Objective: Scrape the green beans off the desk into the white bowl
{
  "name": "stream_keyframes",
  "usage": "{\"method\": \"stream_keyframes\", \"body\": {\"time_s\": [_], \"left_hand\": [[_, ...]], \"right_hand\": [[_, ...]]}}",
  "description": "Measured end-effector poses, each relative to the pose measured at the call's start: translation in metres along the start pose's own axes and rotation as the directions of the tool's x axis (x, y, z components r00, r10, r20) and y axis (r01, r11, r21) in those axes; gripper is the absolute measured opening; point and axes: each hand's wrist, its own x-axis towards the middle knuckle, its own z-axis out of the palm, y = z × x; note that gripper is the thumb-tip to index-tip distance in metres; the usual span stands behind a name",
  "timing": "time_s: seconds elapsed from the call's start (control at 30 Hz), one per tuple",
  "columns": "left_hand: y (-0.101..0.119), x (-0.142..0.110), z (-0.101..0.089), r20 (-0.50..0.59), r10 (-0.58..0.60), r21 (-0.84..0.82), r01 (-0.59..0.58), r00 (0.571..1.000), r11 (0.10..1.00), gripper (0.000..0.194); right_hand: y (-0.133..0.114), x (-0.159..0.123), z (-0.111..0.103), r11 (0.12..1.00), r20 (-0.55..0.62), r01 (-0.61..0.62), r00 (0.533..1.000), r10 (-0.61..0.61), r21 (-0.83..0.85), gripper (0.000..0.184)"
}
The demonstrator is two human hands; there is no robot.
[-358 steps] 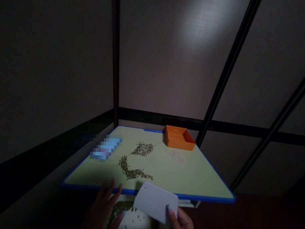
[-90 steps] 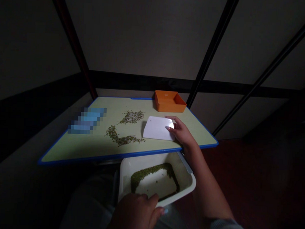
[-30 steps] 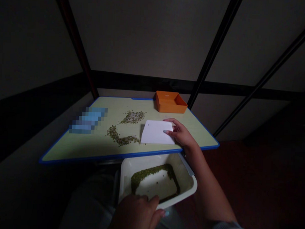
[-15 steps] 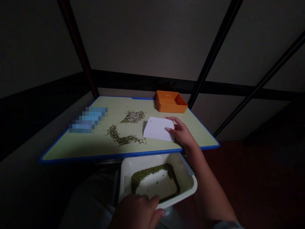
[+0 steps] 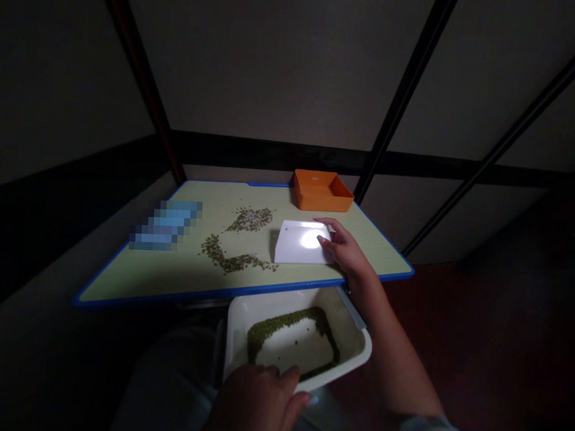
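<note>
By the near edge of the table (image 5: 148,280), the right hand (image 5: 343,249) pinches a flat white plastic scraper (image 5: 293,246), likely light, stiff, best end-held. The left hand (image 5: 260,397) grips a white tub (image 5: 364,348).

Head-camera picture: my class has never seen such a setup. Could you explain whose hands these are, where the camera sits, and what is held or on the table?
No machine here: a person works with two bare hands. The camera is worn on their head, looking forward and down. The right hand holds a flat white card at the table; whether they touch is unclear. The left hand grips the near rim of a white tub, below the table's near edge, with green grains inside. On the table lie a farther patch and a nearer patch of small bits, an open orange box at the back, and something blue at the left, pixelated.
</note>
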Motion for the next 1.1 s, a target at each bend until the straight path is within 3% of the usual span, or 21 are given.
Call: {"method": "stream_keyframes", "body": {"time_s": [0.3,1.1], "left_hand": [[0.0008,-0.0026,0.002,-0.034,-0.016,0.001,0.016,0.999,1.0,0.026],[0.0004,-0.0026,0.0015,-0.03,-0.008,-0.003,0.008,1.0,1.0,0.027]], "right_hand": [[0.0014,0.001,-0.0007,0.998,-0.085,0.009,0.996,-0.015,-0.062,0.047],[-0.0011,-0.0004,-0.0011,0.998,0.036,0.037,0.999,-0.035,-0.047,0.044]]}}
